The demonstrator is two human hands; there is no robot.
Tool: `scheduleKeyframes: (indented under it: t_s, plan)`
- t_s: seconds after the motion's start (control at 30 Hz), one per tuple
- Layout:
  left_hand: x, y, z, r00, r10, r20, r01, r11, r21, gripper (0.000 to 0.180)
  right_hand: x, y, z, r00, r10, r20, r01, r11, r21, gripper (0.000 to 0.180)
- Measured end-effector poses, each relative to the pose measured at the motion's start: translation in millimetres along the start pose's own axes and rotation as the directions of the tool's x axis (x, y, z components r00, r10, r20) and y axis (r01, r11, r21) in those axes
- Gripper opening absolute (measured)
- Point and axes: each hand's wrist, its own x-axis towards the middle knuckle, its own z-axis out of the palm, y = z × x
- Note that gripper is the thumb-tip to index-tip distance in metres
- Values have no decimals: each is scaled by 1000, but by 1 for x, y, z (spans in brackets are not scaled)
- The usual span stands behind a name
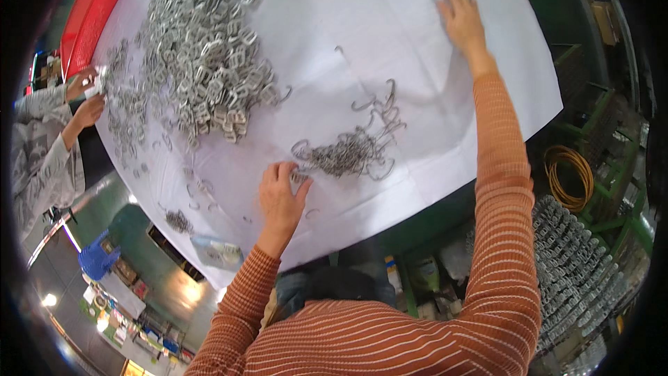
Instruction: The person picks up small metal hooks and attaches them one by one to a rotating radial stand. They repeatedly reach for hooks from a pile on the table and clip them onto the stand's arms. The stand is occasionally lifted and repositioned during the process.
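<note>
My left hand (pixel 280 198) is closed at the near side of the white-covered table, pinching a small silver metal buckle (pixel 298 177) between thumb and fingers. Just beyond it lies a tangled heap of thin wire hooks (pixel 344 153), with several hooks spread out at its right end. Far to the right, my right hand (pixel 461 19) is stretched over the cloth, fingers extended, with nothing visible in it. A big pile of silver metal buckles (pixel 209 56) covers the left part of the table.
A red tray (pixel 90 21) stands at the far left edge. Beside it, another person's hands (pixel 85 101) hold small pieces. A clear plastic bag (pixel 217 251) lies at the near left edge. Rows of metal parts (pixel 574 271) and a coiled yellow hose (pixel 569 177) are below right.
</note>
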Motion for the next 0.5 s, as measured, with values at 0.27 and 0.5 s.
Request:
scheduleKeyframes:
  t_s: [0.27,0.5]
  plan:
    - [-10,-16,6,981,-183,70,196,927,-320,31,-116,-161,-52,992,110,62,-120,973,198,36]
    - [-32,-30,-12,935,-338,108,342,780,-524,31,-81,-208,-50,975,211,65,-215,841,497,22]
